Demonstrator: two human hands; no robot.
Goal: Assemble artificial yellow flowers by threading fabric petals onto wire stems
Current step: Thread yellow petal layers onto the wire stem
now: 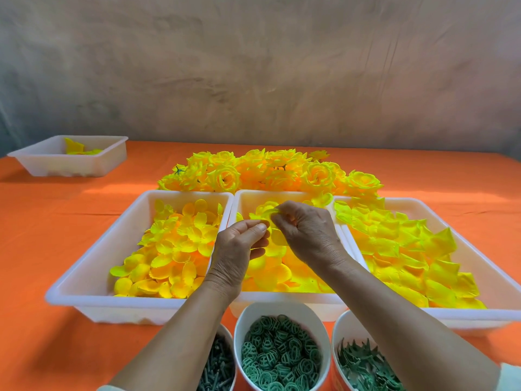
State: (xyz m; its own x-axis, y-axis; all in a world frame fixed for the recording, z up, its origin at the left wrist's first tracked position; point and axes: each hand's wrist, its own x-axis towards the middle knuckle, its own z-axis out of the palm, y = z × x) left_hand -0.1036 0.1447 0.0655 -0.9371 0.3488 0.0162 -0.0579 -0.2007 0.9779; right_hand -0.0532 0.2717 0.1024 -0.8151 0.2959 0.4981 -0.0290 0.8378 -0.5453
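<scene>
A: Largest first?

B: Orange cloth, covering the whole table. Then three white trays side by side mid-table. Left tray at nine o'clock, heaped with rounded petals. Middle tray dead centre, likewise full of yellow petals. Right tray at three o'clock, stacked with pointed petals.

A: Beyond those?

B: Pile of finished flowers at twelve o'clock, right up against the trays' far rims. Smaller far tray at ten o'clock, well apart, with a few yellow pieces inside.

A: Nearer the body?

B: Three cups in a row at six o'clock, just beside the middle tray's near wall. Dark stem pins at the seven o'clock end, green rings in the middle, green leaf pieces at the five o'clock end.

A: And the hands?

B: Both raised over the middle tray, nearly touching. Left hand: thumb and forefinger pinched on a yellow petal piece, remaining fingers loosely bent below. Right hand: fingers curled inward, tips nipping the same piece from its three o'clock side. Any stem inside it: impossible to tell, hidden behind the fingers.
</scene>
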